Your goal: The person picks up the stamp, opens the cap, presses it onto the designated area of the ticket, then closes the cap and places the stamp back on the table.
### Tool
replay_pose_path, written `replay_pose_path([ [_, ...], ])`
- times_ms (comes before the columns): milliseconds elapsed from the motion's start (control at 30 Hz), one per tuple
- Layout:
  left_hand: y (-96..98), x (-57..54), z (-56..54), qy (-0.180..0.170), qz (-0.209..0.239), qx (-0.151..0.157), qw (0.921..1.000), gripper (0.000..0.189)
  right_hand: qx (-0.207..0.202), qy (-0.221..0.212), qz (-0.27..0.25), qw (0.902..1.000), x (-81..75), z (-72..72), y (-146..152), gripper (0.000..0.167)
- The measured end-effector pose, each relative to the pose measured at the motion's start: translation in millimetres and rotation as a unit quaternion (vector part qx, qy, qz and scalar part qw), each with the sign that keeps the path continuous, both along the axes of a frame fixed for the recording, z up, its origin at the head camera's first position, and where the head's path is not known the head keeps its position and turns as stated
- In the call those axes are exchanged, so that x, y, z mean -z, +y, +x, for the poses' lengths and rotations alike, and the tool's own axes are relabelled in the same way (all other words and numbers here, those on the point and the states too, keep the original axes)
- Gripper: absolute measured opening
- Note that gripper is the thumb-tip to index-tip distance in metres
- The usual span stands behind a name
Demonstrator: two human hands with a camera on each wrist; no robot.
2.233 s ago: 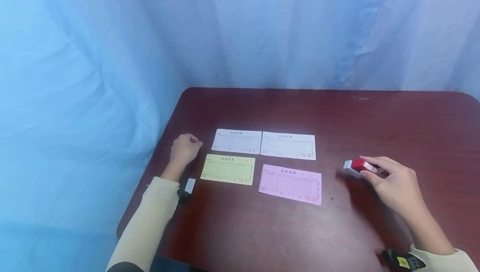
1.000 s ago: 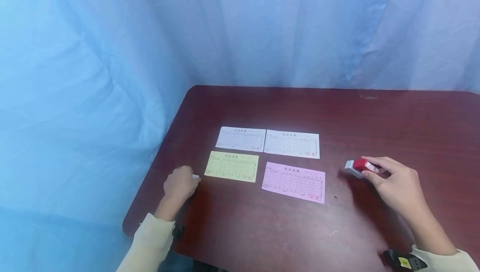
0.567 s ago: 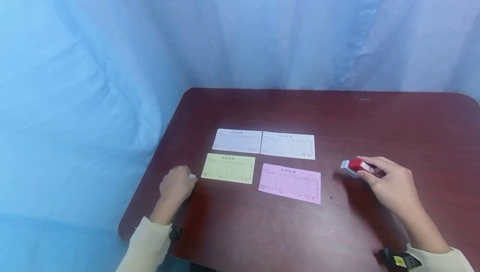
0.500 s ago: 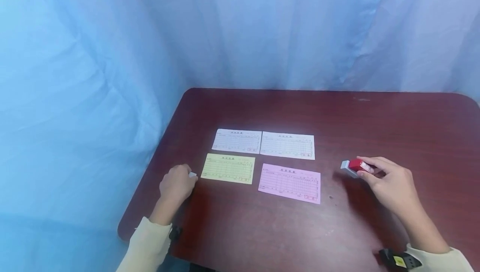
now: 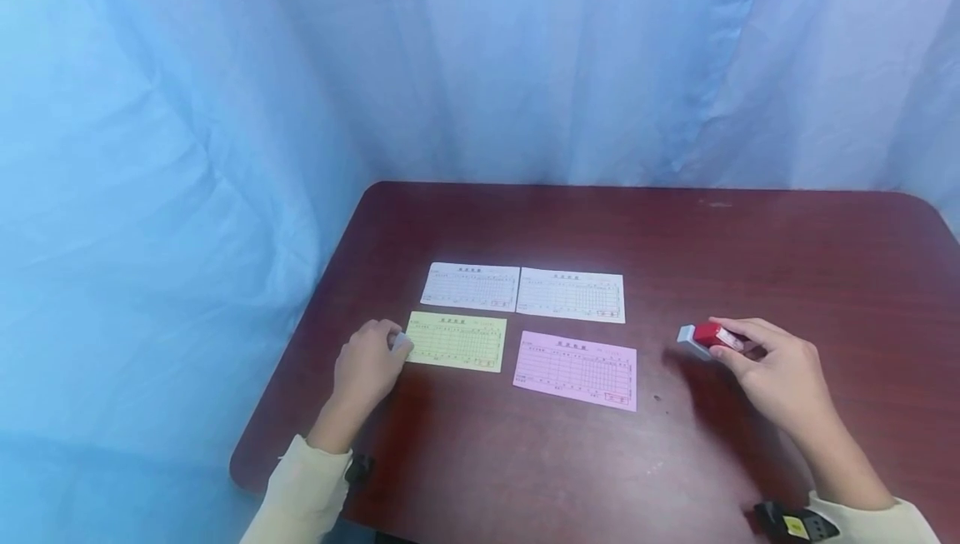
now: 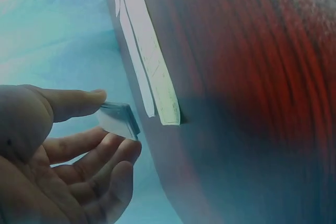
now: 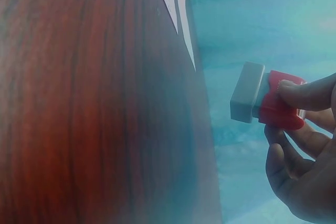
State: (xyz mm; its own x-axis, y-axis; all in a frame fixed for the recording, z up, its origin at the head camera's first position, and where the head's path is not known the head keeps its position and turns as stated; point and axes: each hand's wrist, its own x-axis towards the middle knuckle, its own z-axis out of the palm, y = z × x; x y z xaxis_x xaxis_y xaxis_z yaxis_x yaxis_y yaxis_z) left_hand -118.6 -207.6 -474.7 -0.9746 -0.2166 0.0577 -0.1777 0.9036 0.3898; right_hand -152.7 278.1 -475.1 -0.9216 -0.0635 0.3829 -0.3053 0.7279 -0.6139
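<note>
In the head view my left hand (image 5: 369, 365) is beside the yellow slip's left edge, pinching a small grey rectangular cap (image 5: 401, 341) between thumb and fingers. The left wrist view shows this cap (image 6: 118, 120) from the side. Over on the right, my right hand (image 5: 780, 369) grips a red hand stamp (image 5: 708, 334) by its body, its grey end pointing left. The right wrist view has the stamp (image 7: 281, 100) with the thumb on its red part. A yellow slip (image 5: 456, 342), a pink slip (image 5: 576, 370) and two white slips (image 5: 471, 286) lie between the hands, each with a red box at its lower right.
The dark red wooden table (image 5: 675, 252) carries the slips. Blue curtain (image 5: 525, 69) hangs behind it and along the left side. Black wrist straps (image 5: 795, 521) sit at both cuffs. A few small dark specks mark the table right of the pink slip.
My left hand came down toward the front from beside the white slips, picked up the grey cap from the table, and has shifted slightly up and right with it. The right hand keeps the stamp nearly still.
</note>
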Motion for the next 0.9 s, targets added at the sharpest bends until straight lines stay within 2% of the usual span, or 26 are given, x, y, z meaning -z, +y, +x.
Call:
replay_pose_path([
  [167, 4.9, 3.1, -1.3, 0.029, 0.071, 0.019, 0.9969, 0.027, 0.001, -0.011, -0.009, 0.9999, -0.9, -0.3, -1, 0.036],
  [333, 13.5, 3.2, -2.6, 0.037, 0.141, 0.040, 0.9885, 0.029, 0.000, -0.029, -0.022, 0.9993, -1.1, 0.8, -3, 0.036],
  [400, 15.9, 4.5, -2.9, 0.033, 0.186, 0.043, 0.9811, 0.028, -0.005, -0.053, -0.041, 0.9977, -1.5, 1.6, -4, 0.036],
  [467, 17.8, 6.0, -3.6, 0.024, 0.247, 0.048, 0.9675, 0.029, -0.009, -0.083, -0.065, 0.9944, -2.9, 2.2, -3, 0.036],
  [600, 21.0, 7.8, -5.6, 0.015, 0.365, 0.064, 0.9288, 0.033, -0.012, -0.126, -0.106, 0.9862, -5.4, 2.0, -2, 0.040],
  [733, 27.0, 8.1, -8.2, 0.024, 0.429, 0.072, 0.9002, 0.033, -0.012, -0.133, -0.134, 0.9819, -5.7, 1.5, 0, 0.039],
  [833, 33.5, 7.7, -9.6, 0.033, 0.476, 0.072, 0.8759, 0.031, -0.019, -0.137, -0.187, 0.9726, -4.8, 1.3, 1, 0.031],
  [900, 37.9, 7.2, -10.2, 0.040, 0.494, 0.073, 0.8657, 0.029, -0.026, -0.138, -0.220, 0.9652, -4.2, 1.1, 0, 0.027],
])
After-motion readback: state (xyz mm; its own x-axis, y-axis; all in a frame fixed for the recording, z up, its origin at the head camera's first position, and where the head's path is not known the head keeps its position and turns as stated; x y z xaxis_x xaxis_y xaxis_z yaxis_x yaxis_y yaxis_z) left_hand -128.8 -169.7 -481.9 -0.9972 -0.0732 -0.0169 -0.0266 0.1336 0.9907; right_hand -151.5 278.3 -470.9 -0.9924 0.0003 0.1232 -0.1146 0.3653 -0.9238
